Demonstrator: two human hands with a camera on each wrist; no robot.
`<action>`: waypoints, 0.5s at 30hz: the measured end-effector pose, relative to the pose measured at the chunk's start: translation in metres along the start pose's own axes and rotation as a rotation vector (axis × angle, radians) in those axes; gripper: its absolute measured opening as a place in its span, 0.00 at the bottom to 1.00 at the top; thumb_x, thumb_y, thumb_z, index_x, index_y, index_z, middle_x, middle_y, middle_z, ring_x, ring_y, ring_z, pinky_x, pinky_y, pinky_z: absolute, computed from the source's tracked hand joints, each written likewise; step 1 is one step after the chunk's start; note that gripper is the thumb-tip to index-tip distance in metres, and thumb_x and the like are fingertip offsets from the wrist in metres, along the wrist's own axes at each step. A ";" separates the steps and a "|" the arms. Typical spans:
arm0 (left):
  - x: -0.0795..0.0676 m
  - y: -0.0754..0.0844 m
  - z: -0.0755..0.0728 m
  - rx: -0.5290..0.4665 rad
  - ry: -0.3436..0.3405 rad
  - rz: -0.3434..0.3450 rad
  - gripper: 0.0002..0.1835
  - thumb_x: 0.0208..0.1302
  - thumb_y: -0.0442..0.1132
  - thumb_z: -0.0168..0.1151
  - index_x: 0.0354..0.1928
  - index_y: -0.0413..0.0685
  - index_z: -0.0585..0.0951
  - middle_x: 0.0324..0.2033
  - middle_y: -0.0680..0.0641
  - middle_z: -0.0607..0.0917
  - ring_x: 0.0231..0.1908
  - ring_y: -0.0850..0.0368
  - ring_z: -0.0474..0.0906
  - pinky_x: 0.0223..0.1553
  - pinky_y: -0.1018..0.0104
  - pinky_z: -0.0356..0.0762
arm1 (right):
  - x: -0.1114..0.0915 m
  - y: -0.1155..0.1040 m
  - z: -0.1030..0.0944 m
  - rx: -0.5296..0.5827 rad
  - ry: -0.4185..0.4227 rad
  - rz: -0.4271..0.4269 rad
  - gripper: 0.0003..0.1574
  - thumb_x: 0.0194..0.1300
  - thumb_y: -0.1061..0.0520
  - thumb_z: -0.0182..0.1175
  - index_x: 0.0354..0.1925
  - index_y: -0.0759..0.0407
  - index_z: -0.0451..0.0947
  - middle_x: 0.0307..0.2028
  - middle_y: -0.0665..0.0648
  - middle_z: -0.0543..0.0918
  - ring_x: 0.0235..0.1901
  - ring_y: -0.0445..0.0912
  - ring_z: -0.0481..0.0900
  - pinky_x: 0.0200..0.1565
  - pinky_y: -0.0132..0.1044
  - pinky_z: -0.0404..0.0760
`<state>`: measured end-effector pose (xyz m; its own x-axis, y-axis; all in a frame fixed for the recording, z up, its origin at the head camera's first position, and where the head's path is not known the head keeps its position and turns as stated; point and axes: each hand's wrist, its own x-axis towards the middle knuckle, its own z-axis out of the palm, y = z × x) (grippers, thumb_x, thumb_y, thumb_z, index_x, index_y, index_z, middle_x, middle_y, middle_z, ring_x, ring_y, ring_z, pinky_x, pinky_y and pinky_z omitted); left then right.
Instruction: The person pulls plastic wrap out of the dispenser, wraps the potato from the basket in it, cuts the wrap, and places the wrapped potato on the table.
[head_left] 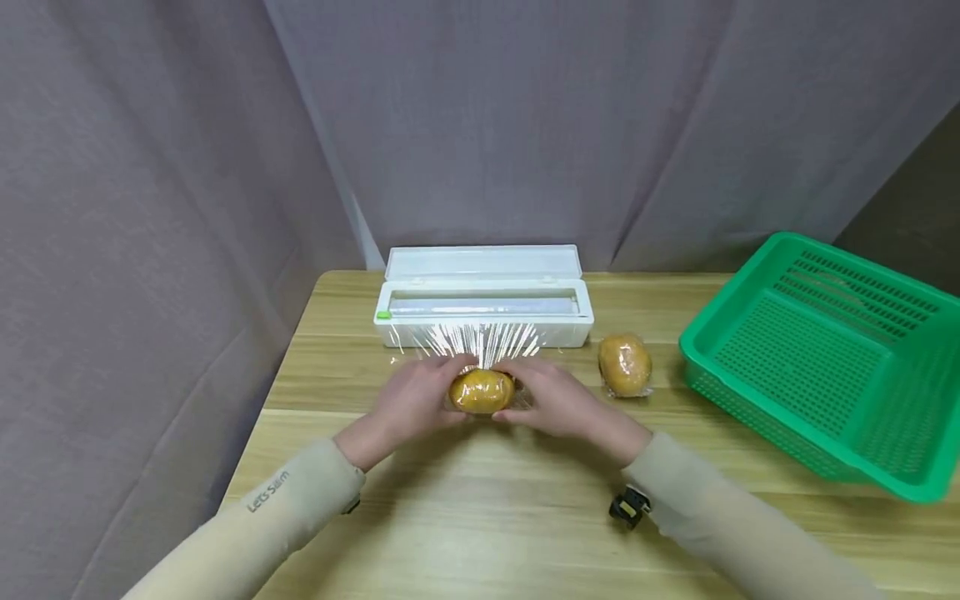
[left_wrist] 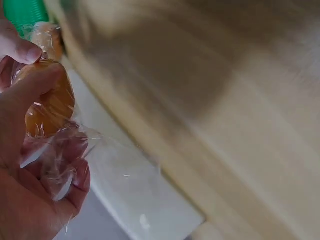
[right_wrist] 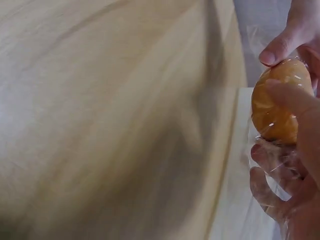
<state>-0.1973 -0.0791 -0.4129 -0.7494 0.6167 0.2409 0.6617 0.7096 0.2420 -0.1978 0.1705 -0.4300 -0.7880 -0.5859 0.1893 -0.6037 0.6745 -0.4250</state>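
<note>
Between both hands is a rounded, yellow-orange piece of what looks like fruit (head_left: 482,392), covered in clear cling film (head_left: 483,340). The film stretches in shiny creases from the white dispenser box (head_left: 483,336) behind it. My left hand (head_left: 420,393) grips the fruit from the left, its thumb on the near side. From the right, my right hand (head_left: 558,398) grips it likewise. In the left wrist view, film bunches over the curled left fingers (left_wrist: 75,190). The right wrist view shows film over the right fingers (right_wrist: 270,187); the fruit's underside is hidden.
A second film-wrapped, similar fruit (head_left: 625,365) lies on the wooden table (head_left: 465,533) right of the dispenser. Farther right stands a green plastic basket (head_left: 802,333). The dispenser's lid (head_left: 483,262) is raised at the back, before a grey curtain (head_left: 487,125).
</note>
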 end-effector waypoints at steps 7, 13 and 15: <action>0.003 -0.012 0.019 -0.031 -0.027 -0.034 0.37 0.54 0.55 0.85 0.62 0.50 0.78 0.50 0.42 0.89 0.48 0.45 0.87 0.48 0.47 0.85 | 0.002 0.011 0.015 0.037 -0.023 0.043 0.49 0.63 0.47 0.79 0.74 0.62 0.71 0.66 0.66 0.80 0.64 0.61 0.81 0.66 0.62 0.79; 0.008 -0.021 0.028 -0.053 -0.048 -0.037 0.35 0.56 0.52 0.84 0.62 0.48 0.80 0.52 0.42 0.89 0.48 0.46 0.87 0.52 0.48 0.85 | 0.005 0.017 0.021 0.011 -0.030 0.049 0.52 0.64 0.44 0.78 0.76 0.64 0.69 0.68 0.69 0.79 0.66 0.64 0.79 0.68 0.62 0.76; 0.009 -0.024 0.029 -0.062 -0.060 -0.047 0.36 0.57 0.51 0.83 0.64 0.47 0.79 0.54 0.40 0.88 0.50 0.44 0.87 0.54 0.46 0.84 | 0.005 0.018 0.021 -0.012 -0.026 0.050 0.52 0.64 0.43 0.77 0.76 0.64 0.68 0.67 0.69 0.79 0.65 0.64 0.80 0.68 0.62 0.77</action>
<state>-0.2205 -0.0806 -0.4437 -0.7786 0.6036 0.1717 0.6243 0.7173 0.3095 -0.2101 0.1696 -0.4552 -0.8137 -0.5629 0.1451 -0.5654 0.7085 -0.4224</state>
